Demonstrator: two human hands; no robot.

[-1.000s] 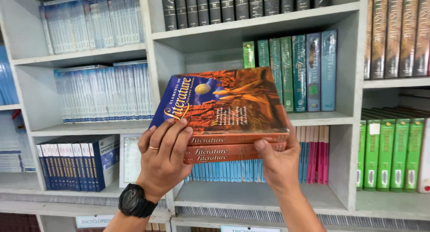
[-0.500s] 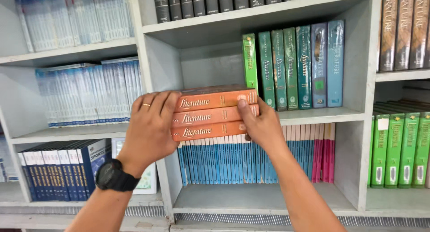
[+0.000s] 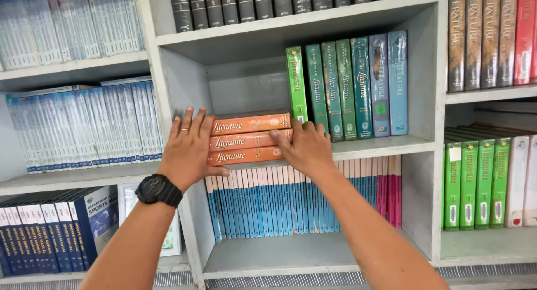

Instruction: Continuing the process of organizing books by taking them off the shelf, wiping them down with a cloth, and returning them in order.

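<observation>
A stack of three orange-spined books (image 3: 249,139) lies flat on the middle shelf (image 3: 380,146), spines facing me. My left hand (image 3: 187,150), with a ring and a black wristwatch, grips the stack's left end. My right hand (image 3: 305,147) presses against the stack's right end. Just right of the stack stand several green and blue upright books (image 3: 347,85); the nearest green one leans slightly.
The white bookcase has a row of thin teal and pink books (image 3: 302,197) below the stack, dark volumes (image 3: 251,4) above, pale blue books (image 3: 84,125) to the left, navy manuals (image 3: 50,228) at lower left and green books (image 3: 475,183) at right.
The stack was held tilted in front of the shelves with its cover showing. Both hands have pushed it flat onto the middle shelf, left of the upright green books.
</observation>
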